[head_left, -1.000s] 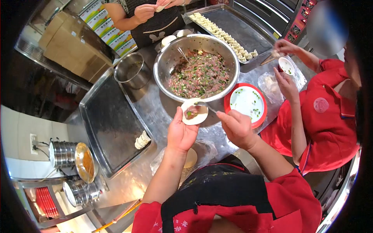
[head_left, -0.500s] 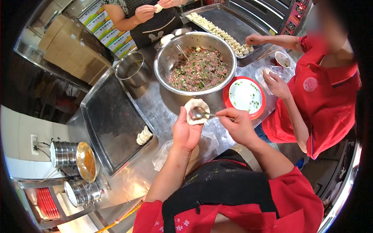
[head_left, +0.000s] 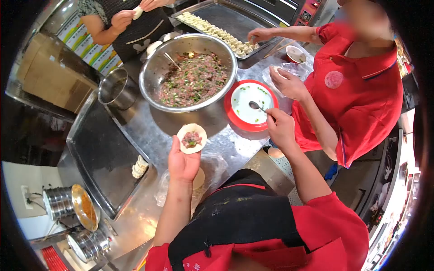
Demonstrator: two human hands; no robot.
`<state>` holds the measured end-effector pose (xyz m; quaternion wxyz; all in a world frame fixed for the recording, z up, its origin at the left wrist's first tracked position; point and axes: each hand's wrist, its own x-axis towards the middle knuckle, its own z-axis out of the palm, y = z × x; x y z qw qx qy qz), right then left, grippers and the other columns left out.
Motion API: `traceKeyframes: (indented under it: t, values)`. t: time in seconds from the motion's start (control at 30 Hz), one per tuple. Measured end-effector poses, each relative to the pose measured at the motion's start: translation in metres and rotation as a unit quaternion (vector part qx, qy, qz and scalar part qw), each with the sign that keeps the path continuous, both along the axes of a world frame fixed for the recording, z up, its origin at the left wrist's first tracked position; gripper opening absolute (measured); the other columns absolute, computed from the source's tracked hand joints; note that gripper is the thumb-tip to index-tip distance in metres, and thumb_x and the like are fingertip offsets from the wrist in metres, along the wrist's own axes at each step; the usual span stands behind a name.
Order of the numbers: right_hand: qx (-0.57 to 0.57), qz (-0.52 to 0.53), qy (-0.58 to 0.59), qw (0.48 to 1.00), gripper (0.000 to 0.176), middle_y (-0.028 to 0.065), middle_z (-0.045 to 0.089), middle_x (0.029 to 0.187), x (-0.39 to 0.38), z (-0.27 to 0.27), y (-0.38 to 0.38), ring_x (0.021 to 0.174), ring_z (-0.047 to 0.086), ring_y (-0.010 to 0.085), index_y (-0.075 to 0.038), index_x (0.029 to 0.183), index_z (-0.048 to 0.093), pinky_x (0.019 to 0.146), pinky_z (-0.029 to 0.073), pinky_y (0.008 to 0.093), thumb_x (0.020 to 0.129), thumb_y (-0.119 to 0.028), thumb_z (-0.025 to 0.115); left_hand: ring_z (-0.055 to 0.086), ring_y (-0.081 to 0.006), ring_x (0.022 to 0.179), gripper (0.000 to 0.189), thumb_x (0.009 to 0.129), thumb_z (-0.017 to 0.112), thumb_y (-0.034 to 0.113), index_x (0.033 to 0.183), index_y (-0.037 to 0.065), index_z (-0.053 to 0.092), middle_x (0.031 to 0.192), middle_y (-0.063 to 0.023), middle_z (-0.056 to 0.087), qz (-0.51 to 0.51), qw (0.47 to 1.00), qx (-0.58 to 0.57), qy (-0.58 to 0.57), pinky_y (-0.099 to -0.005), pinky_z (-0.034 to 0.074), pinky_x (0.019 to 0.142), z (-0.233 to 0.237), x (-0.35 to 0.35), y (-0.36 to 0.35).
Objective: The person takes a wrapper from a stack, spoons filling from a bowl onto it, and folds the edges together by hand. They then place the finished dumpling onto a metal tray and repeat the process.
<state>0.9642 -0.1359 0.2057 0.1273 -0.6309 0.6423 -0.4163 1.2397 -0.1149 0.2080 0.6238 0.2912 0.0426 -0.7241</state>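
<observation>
On my left hand lies a round dough wrapper with a mound of meat filling at its centre. My right hand is closed round the handle of a metal spoon, whose bowl is over the red-rimmed plate with liquid and green bits. Beyond my hands stands a big steel bowl of meat and green filling, with another utensil in it.
A dark tray at the left holds a few dumplings. Rows of dumplings lie on a far tray. A steel pot stands beside the bowl. Two co-workers handle dough across the table and at the right.
The spoon has left the wrapper and is now over the red-rimmed plate with my right hand. The filling lies uncovered on the wrapper. The whole view has shifted.
</observation>
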Motion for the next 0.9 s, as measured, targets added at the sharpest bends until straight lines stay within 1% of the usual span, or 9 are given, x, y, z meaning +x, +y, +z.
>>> traceKeyframes:
  t: [0.07, 0.17, 0.3, 0.4, 0.43, 0.5, 0.7, 0.77, 0.9]
  values:
    - [0.016, -0.009, 0.137, 0.990, 0.013, 0.0167, 0.063, 0.078, -0.009, -0.005, -0.004, 0.069, 0.061, 0.0371, -0.004, 0.085, 0.065, 0.059, 0.047, 0.0458, 0.078, -0.006, 0.054, 0.046, -0.0304, 0.123, 0.045, 0.101, 0.031, 0.031, 0.127, -0.004, 0.044, 0.130, -0.0178, 0.050, -0.001, 1.000, -0.003, 0.003, -0.0446, 0.034, 0.107, -0.002, -0.002, -0.002]
    - [0.120, 0.051, 0.264, 0.956, 0.011, 0.0157, 0.062, 0.078, -0.011, -0.020, -0.006, 0.073, 0.061, 0.0355, -0.002, 0.082, 0.061, 0.060, 0.047, 0.0457, 0.078, -0.005, 0.051, 0.048, -0.0282, 0.121, 0.044, 0.101, 0.032, 0.033, 0.127, -0.001, 0.044, 0.129, -0.0143, 0.051, -0.034, 0.999, -0.022, 0.012, -0.0436, 0.038, 0.104, -0.008, -0.005, -0.004]
    - [0.085, 0.096, 0.270, 0.954, 0.011, 0.0150, 0.062, 0.077, -0.003, -0.001, 0.001, 0.072, 0.062, 0.0348, -0.002, 0.086, 0.062, 0.060, 0.048, 0.0427, 0.079, -0.004, 0.054, 0.049, -0.0282, 0.120, 0.043, 0.101, 0.033, 0.031, 0.126, -0.001, 0.045, 0.128, -0.0147, 0.052, -0.046, 0.997, -0.057, 0.040, -0.0436, 0.038, 0.103, -0.006, -0.007, -0.004]
    - [-0.019, 0.107, -0.035, 0.993, 0.015, 0.0147, 0.064, 0.078, 0.020, 0.030, 0.011, 0.070, 0.064, 0.0243, -0.001, 0.094, 0.066, 0.064, 0.050, 0.0303, 0.080, 0.000, 0.060, 0.049, -0.0283, 0.119, 0.043, 0.100, 0.033, 0.031, 0.127, -0.001, 0.045, 0.128, -0.0149, 0.052, -0.057, 0.997, -0.060, 0.008, -0.0435, 0.039, 0.103, 0.002, -0.008, -0.001]
    - [-0.020, 0.111, -0.039, 0.993, 0.015, 0.0147, 0.064, 0.078, 0.029, 0.040, 0.015, 0.070, 0.064, 0.0243, -0.001, 0.094, 0.066, 0.064, 0.050, 0.0303, 0.080, 0.000, 0.060, 0.049, -0.0283, 0.119, 0.043, 0.100, 0.033, 0.031, 0.127, -0.001, 0.045, 0.128, -0.0149, 0.052, -0.053, 0.997, -0.061, 0.004, -0.0435, 0.039, 0.103, 0.003, -0.008, 0.001]
    - [0.109, 0.185, -0.204, 0.955, 0.014, 0.0154, 0.066, 0.081, 0.049, 0.057, 0.022, 0.071, 0.065, 0.0214, 0.001, 0.092, 0.066, 0.066, 0.049, 0.0290, 0.081, 0.001, 0.058, 0.050, -0.0284, 0.119, 0.043, 0.101, 0.032, 0.031, 0.127, -0.001, 0.045, 0.128, -0.0153, 0.051, -0.060, 0.995, -0.080, 0.000, -0.0435, 0.039, 0.103, 0.005, -0.007, 0.003]
    - [0.060, 0.240, -0.099, 0.964, 0.016, 0.0143, 0.066, 0.077, 0.072, 0.058, 0.018, 0.069, 0.064, 0.0179, 0.002, 0.092, 0.066, 0.062, 0.048, 0.0278, 0.079, -0.002, 0.058, 0.049, -0.0295, 0.119, 0.045, 0.101, 0.031, 0.032, 0.127, -0.002, 0.044, 0.128, -0.0170, 0.051, -0.027, 0.997, -0.067, 0.008, -0.0439, 0.038, 0.104, 0.013, 0.010, 0.015]
    - [0.083, 0.240, -0.131, 0.958, 0.014, 0.0062, 0.067, 0.077, 0.077, 0.066, 0.015, 0.069, 0.059, 0.0091, 0.002, 0.093, 0.067, 0.063, 0.047, 0.0238, 0.082, -0.001, 0.059, 0.051, -0.0289, 0.117, 0.046, 0.101, 0.031, 0.034, 0.126, -0.002, 0.044, 0.126, -0.0161, 0.053, -0.018, 0.999, -0.050, -0.010, -0.0431, 0.040, 0.102, 0.014, 0.015, 0.019]
    - [0.104, 0.350, -0.107, 0.925, 0.014, 0.0084, 0.065, 0.074, 0.103, 0.072, 0.006, 0.066, 0.059, 0.0120, 0.002, 0.094, 0.066, 0.062, 0.047, 0.0250, 0.082, -0.001, 0.059, 0.051, -0.0303, 0.117, 0.058, 0.100, 0.027, 0.044, 0.127, -0.004, 0.044, 0.125, -0.0178, 0.053, -0.089, 0.992, -0.087, 0.032, -0.0445, 0.041, 0.100, 0.014, 0.021, 0.026]
